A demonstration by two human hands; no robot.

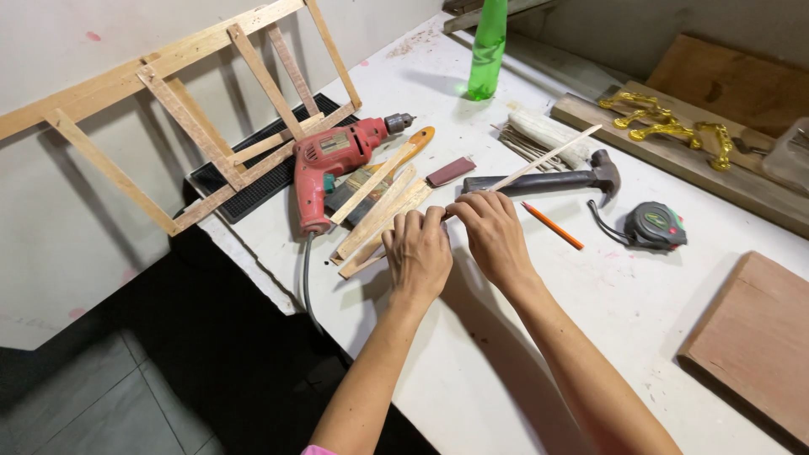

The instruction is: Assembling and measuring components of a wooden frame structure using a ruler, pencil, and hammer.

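Head-camera footage is filled by a white worktable seen from above, with both hands brought together near its middle. A thin wooden strip is pinched between the curled fingers of the left hand and the right hand; the fingertips of both are closed on its near end, and the strip is angled up and away to the right, its far end passing over the handle of a claw hammer. Just left of the hands, a loose bundle of similar wooden slats is laid against a red electric drill. A wooden lattice frame is propped behind the drill, partly over a black ribbed mat. An orange pencil and a tape measure are placed to the right of the hands, near but not touched. A green plastic bottle is stood upright at the far edge, and a brown plywood board is laid at the right.
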